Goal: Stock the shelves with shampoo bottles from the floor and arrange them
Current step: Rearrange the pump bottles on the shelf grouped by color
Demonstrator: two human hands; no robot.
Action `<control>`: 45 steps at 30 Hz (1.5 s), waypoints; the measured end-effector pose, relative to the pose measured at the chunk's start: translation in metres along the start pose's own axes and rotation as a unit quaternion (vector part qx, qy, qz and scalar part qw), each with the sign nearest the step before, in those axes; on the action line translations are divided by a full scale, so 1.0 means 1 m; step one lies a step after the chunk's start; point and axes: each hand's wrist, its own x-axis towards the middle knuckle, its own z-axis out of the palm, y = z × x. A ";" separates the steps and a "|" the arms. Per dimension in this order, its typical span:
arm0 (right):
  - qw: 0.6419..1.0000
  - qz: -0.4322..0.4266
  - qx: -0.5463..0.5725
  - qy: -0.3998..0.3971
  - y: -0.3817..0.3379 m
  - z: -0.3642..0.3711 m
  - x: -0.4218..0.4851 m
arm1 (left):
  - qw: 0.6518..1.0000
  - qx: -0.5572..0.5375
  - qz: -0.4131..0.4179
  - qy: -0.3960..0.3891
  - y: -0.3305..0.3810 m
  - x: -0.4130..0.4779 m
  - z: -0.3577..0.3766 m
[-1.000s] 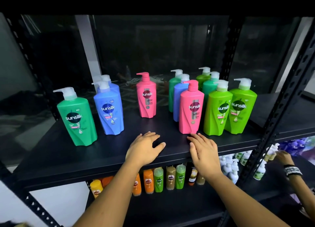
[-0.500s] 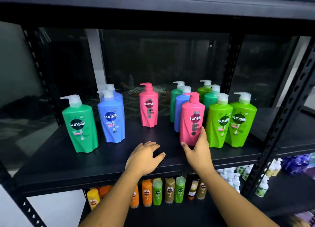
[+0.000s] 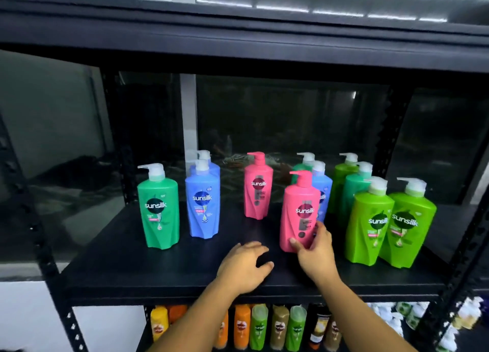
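Note:
Several Sunsilk pump bottles stand on the black shelf (image 3: 164, 272). My right hand (image 3: 315, 248) grips the lower part of the front pink bottle (image 3: 300, 208), thumb on its front and fingers round its right side. My left hand (image 3: 244, 263) rests on the shelf just left of it, fingers loosely bent and holding nothing. A second pink bottle (image 3: 258, 190) stands farther back. At the left are a dark green bottle (image 3: 158, 206) and two blue bottles (image 3: 202, 206). Two lime green bottles (image 3: 391, 224) stand at the right front.
Behind the held pink bottle stand a blue bottle (image 3: 321, 190) and green bottles (image 3: 349, 187). The shelf below holds a row of small orange, green and brown bottles (image 3: 259, 328) and white pump bottles (image 3: 397, 317). Black uprights (image 3: 455, 280) frame the shelf; another board (image 3: 238, 42) runs overhead.
My right hand rose from the shelf edge and closed round the front pink bottle, which now stands a little left of the lime bottles. The view tilted upward. The left hand stayed put.

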 end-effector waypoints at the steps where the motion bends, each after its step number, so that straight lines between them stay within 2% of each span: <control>1: 1.000 -0.004 0.007 -0.014 -0.005 0.007 -0.002 | 1.000 -0.001 -0.009 -0.007 -0.003 0.002 -0.006; 4: 0.999 -0.019 0.024 -0.042 -0.017 0.034 -0.002 | 0.997 0.047 -0.029 -0.058 -0.022 0.008 -0.025; 7: 0.998 -0.004 0.029 -0.061 -0.034 0.058 0.007 | 0.995 0.040 -0.018 -0.088 -0.048 0.014 -0.034; 17: 0.995 0.003 0.068 -0.068 -0.027 0.081 0.019 | 0.998 0.015 -0.033 -0.050 -0.070 0.025 -0.026; 25: 0.991 0.001 0.082 -0.103 -0.024 0.079 0.020 | 0.999 0.017 -0.030 -0.030 -0.072 0.027 -0.022; 45: 0.993 -0.006 0.078 -0.086 -0.021 0.084 0.023 | 0.999 0.014 -0.039 -0.022 -0.069 0.025 -0.023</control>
